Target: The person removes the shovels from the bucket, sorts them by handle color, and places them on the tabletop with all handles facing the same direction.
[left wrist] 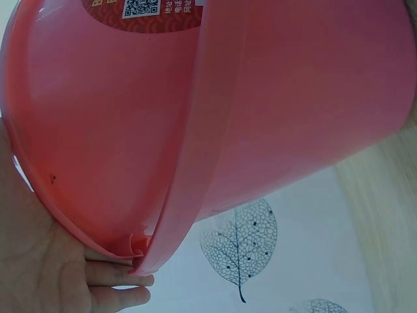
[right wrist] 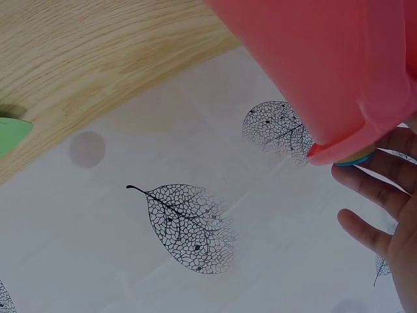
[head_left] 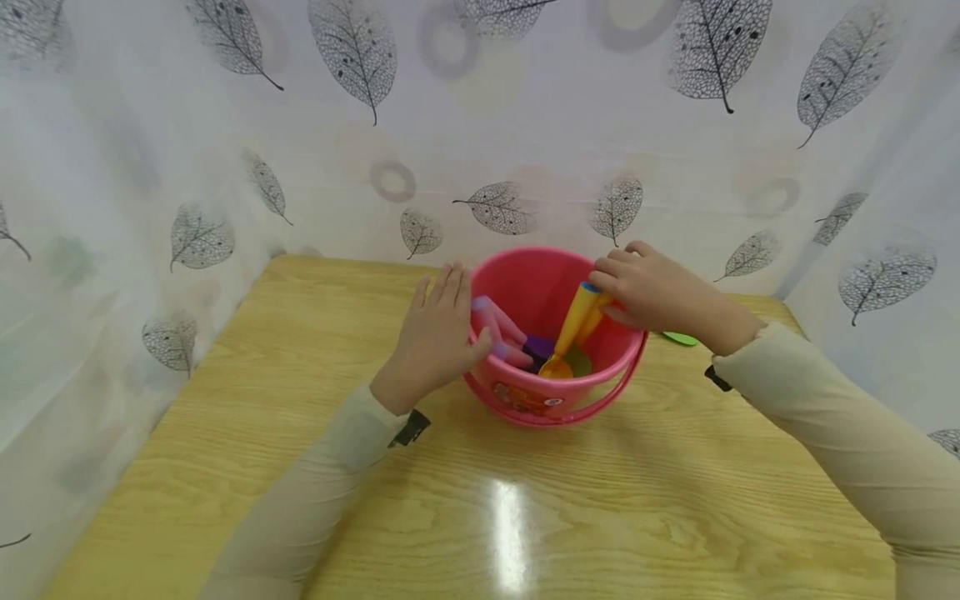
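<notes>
A pink toy bucket point(head_left: 540, 400) stands on the wooden table with several colourful plastic toys inside. My left hand point(head_left: 438, 333) rests against its left rim, fingers straight; the left wrist view shows the fingers point(left wrist: 120, 287) by the handle joint. At the right rim, my right hand point(head_left: 648, 292) has its thumb and fingers around the upper end of a yellow-handled toy tool point(head_left: 592, 321), mostly hidden by the hand. Beside it leans a yellow toy scoop point(head_left: 572, 325) with a blue handle tip. Pink toy pieces point(head_left: 498, 325) lie at the bucket's left side.
A flat green piece point(head_left: 680, 338) lies on the table point(head_left: 360, 492) right of the bucket, partly behind my right forearm. The bucket's pink handle point(head_left: 600, 408) hangs down at the front. A leaf-printed curtain point(head_left: 525, 125) encloses the table's back and sides.
</notes>
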Demonstrator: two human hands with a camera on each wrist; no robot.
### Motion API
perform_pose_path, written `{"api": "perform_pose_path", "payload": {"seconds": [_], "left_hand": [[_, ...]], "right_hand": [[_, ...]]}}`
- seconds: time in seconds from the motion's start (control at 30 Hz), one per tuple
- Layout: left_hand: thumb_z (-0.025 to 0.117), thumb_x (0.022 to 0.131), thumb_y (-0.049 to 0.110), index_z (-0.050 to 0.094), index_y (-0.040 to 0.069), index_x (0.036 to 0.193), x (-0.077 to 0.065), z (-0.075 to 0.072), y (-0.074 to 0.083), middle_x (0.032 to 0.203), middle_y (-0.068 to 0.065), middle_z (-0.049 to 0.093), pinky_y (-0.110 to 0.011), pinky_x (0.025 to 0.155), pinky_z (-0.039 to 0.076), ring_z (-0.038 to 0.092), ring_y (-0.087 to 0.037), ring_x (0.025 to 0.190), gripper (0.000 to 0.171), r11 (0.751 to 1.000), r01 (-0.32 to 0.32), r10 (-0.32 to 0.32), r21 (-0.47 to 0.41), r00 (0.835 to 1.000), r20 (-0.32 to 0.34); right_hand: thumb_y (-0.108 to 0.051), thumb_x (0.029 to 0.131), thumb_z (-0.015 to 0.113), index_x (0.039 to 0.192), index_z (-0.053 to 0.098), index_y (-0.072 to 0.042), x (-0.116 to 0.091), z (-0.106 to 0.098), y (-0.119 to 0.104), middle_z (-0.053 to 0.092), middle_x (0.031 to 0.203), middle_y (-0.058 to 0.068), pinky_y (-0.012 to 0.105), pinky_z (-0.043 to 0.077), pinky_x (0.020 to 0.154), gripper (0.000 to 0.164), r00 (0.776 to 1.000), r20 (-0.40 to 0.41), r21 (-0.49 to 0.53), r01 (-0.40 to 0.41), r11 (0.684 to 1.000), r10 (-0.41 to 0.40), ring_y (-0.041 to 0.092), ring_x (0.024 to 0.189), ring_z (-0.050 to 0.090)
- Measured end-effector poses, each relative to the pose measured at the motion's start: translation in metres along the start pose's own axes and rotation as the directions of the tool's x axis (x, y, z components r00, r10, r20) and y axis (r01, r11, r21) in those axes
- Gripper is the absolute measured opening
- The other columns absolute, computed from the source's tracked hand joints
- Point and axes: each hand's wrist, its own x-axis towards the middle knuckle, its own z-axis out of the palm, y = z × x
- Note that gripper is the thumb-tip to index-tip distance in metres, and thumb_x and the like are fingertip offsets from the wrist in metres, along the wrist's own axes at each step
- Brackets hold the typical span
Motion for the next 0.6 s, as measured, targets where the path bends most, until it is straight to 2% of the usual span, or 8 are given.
{"api": "perform_pose_path", "payload": {"seconds": [0.3,0.43,0.6], "left_hand": [[0.037,0.090,0.043,0.016,-0.003,0.148,-0.0020,0.0008,0.0019,0.157,-0.018,0.017,-0.049,0.119,0.010,0.010,-0.031,0.147,0.077,1.000,-0.007,0.007,0.012,1.000,0.010],[0.038,0.090,0.042,0.017,-0.004,0.148,-0.0039,-0.0005,0.0032,0.156,-0.019,0.018,-0.050,0.119,0.012,0.012,-0.032,0.147,0.077,1.000,-0.006,0.006,0.001,1.000,-0.001],[0.039,0.090,0.041,0.018,-0.005,0.147,-0.0058,-0.0006,0.0050,0.155,-0.020,0.020,-0.050,0.119,0.011,0.014,-0.033,0.146,0.076,1.000,-0.008,0.008,-0.006,1.000,-0.012]], "right_hand": [[-0.015,0.075,0.076,0.101,0.064,0.000,0.0001,-0.0027,-0.0001,0.065,0.097,0.014,0.049,0.048,0.086,0.032,0.997,0.068,0.053,-0.030,0.998,0.027,0.030,0.090,0.058],[-0.019,0.072,0.079,0.103,0.065,0.000,0.0003,-0.0031,0.0004,0.064,0.098,0.014,0.048,0.048,0.086,0.039,0.997,0.070,0.055,-0.024,0.998,0.020,0.030,0.092,0.058],[-0.019,0.070,0.081,0.100,0.066,0.001,-0.0002,-0.0038,0.0005,0.063,0.093,0.012,0.046,0.048,0.083,0.038,0.997,0.074,0.058,-0.023,0.998,0.019,0.028,0.089,0.058]]}}
